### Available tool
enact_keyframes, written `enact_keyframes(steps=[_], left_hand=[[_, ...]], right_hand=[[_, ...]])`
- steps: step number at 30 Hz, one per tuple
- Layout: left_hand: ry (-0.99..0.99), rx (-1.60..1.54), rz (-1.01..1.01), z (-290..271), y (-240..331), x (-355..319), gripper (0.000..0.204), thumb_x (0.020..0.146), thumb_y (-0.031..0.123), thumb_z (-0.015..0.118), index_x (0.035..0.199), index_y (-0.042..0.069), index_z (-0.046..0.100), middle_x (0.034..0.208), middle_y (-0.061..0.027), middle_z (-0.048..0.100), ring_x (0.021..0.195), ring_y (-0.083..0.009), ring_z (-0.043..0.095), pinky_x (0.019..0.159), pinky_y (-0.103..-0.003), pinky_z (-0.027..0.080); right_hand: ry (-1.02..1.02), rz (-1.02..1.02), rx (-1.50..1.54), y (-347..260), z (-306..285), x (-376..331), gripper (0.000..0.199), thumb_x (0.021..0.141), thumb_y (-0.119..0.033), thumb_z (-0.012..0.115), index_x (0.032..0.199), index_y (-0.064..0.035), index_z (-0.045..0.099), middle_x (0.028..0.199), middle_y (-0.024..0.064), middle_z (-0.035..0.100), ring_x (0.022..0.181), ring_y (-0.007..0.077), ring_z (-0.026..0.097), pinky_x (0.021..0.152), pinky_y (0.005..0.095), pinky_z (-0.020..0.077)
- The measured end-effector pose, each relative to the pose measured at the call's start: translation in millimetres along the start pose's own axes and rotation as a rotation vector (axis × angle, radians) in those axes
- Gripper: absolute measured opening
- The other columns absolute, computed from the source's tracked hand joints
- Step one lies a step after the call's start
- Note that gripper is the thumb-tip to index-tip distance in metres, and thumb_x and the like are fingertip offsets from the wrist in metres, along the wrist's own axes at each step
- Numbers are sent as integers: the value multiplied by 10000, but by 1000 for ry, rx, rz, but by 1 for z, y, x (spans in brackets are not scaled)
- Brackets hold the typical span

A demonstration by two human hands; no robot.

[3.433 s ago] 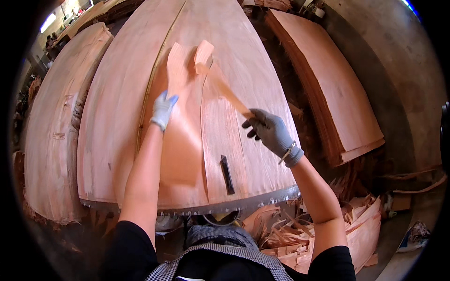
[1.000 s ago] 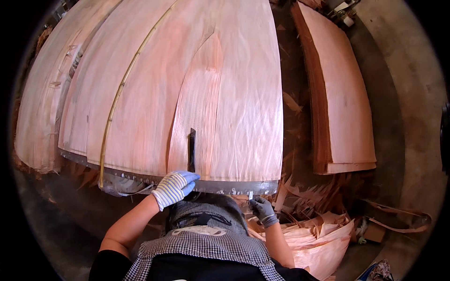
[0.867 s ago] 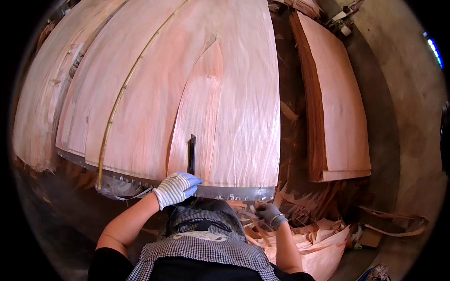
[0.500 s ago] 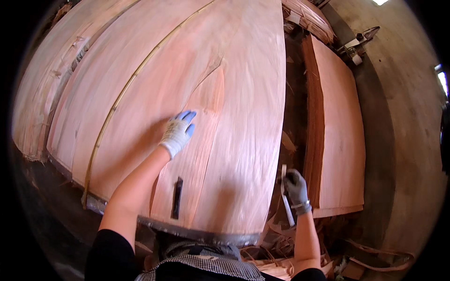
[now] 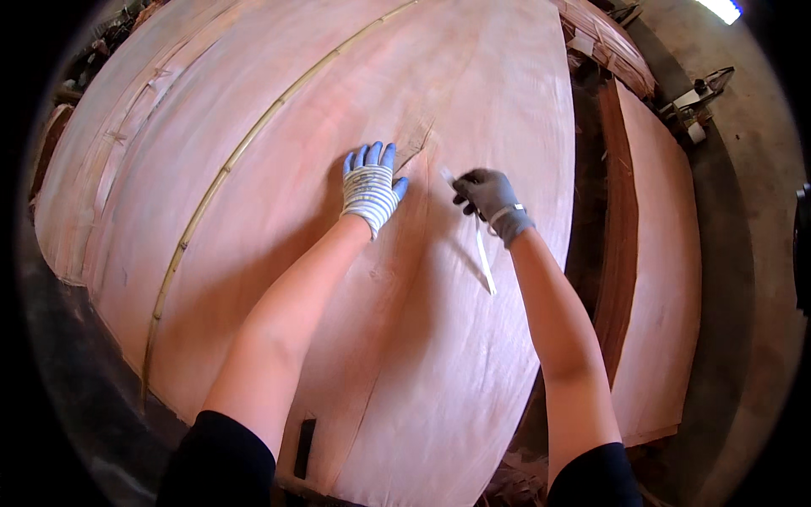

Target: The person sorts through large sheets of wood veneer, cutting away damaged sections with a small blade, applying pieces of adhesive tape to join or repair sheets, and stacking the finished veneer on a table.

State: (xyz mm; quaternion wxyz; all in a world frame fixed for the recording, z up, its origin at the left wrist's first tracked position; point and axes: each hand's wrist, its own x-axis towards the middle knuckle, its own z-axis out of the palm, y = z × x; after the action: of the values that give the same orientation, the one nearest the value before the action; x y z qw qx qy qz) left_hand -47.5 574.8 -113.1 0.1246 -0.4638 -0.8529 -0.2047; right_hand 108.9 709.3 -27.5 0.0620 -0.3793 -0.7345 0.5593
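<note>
A wide sheet of pinkish wood veneer (image 5: 473, 372) lies in front of me. My left hand (image 5: 370, 188), in a striped white glove with blue fingers, rests on it with fingers spread. Just to the right of those fingers a split (image 5: 414, 156) with a raised edge shows in the sheet. My right hand (image 5: 492, 201), in a grey glove, is raised over the sheet right of the split, its fingers closed on a narrow white strip (image 5: 483, 258). One end hangs below the hand, casting a shadow on the wood; a blurred end shows past the fingertips.
A long thin bamboo-like stick (image 5: 226, 169) lies curved across the sheet on the left. A flat black object (image 5: 305, 448) lies near the front edge. Right of the sheet, past a dark gap, stands another veneer stack (image 5: 659, 262). Wood scraps (image 5: 524, 477) lie below the front right corner.
My right hand has come from beyond the sheet's right edge to over the sheet, bringing the white strip. My left hand has moved up beside the split, fingers spread wider. The view has shifted.
</note>
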Motion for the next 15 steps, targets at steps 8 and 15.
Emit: enact_keyframes(steps=[8,15], left_hand=[[8,-2,269,3,7,19,603,783,229,622,1338,108,422,1412,-91,383,1281,-326,357,1064,-478,248],[-205,90,284,1,10,29,431,835,198,501,1242,57,525,1339,-111,477,1270,-270,391,1087,-439,225]], right_hand=[[89,47,-185,13,45,117,277,794,-246,707,791,27,659,690,93,648,541,153,586,502,277,461],[30,126,-539,28,5,78,371,730,-347,717,764,21,681,663,153,644,603,252,631,611,353,487]])
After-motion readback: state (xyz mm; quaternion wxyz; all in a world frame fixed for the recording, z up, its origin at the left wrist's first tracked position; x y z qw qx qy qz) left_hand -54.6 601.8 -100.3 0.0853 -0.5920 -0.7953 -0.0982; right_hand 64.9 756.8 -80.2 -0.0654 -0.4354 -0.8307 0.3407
